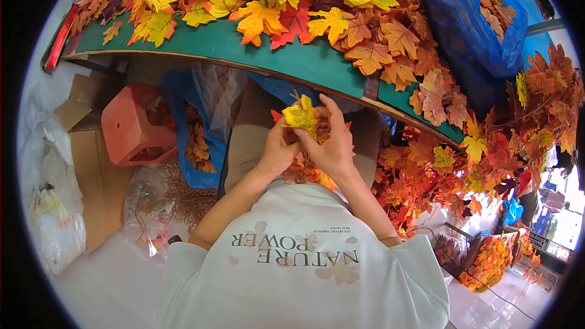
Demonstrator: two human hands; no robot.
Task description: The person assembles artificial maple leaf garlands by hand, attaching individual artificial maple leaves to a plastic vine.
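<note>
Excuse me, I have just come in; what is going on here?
A person's left grip and right grip together hold a yellow, pointed-lobed leaf close to the near edge of a green-topped table. Orange, red and yellow maple-shaped leaves cover much of that table. A salmon-red plastic stool is off to the left.

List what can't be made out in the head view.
All head view:
- Fingertip contact on the yellow leaf: hidden by the leaf and the overlapping left hand and right hand.
- Full shape of the orange leaves in the lap: partly covered by both hands.
- Lower legs: hidden by the green table.
- Items by the bright right edge: too small, washed out.
</note>
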